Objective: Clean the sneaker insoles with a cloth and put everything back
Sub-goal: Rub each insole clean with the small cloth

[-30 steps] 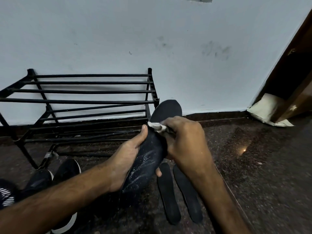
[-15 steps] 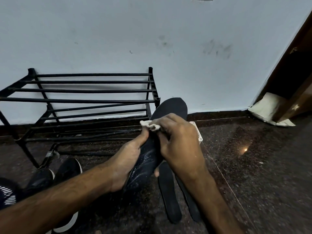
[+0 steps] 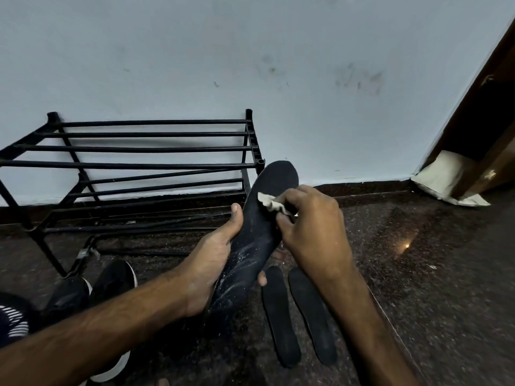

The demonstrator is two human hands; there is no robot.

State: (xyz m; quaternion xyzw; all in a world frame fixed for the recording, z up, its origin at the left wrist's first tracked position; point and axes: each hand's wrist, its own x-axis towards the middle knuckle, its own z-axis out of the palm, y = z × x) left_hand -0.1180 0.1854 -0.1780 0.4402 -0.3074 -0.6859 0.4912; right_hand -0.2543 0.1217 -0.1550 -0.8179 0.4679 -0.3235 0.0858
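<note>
Where the two forearms come in from the bottom edge, a pair of black sneakers [image 3: 111, 285] with white soles sits on the dark speckled floor [image 3: 432, 288] at the lower left. Just right of centre, low in the frame, two black insoles [image 3: 280, 316] lie flat side by side on that floor, close but apart. Above them, mid-frame, the left hand [image 3: 211, 263] grips a third insole [image 3: 256, 240] from beneath, thumb along its left edge and fingertips showing past its right edge. It tilts up and away, far end highest (its near half is streaked with pale dust). The right hand [image 3: 312, 227] pinches a small crumpled off-white cloth [image 3: 271, 203] and holds it against the insole's upper half. Behind, at the left, a black metal shoe rack [image 3: 139, 149] stands against the pale wall [image 3: 306, 65]. At the far right a beige sheet [image 3: 446, 176] lies at the foot of a brown door frame [image 3: 485, 112].
</note>
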